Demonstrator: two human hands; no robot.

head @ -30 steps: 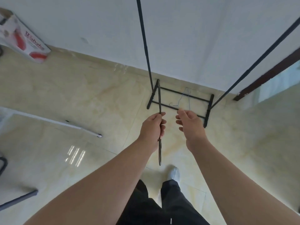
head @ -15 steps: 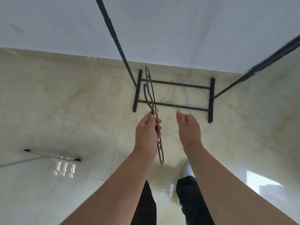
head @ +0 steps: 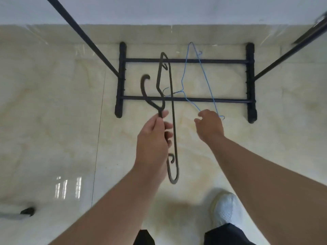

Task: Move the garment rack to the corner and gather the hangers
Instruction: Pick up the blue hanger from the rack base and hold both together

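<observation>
The pale tiled floor (head: 53, 121) meets a white wall (head: 177, 9) at the top; the black garment rack (head: 185, 99) stands there, its base against the wall; the left hand (head: 153, 138) is closed around the neck of a dark hanger (head: 174, 131), held edge-on above the floor; the right hand (head: 209, 127), fingers loosely spread, reaches at the near end of a blue wire hanger (head: 198, 71) lying across the rack's base bars.
</observation>
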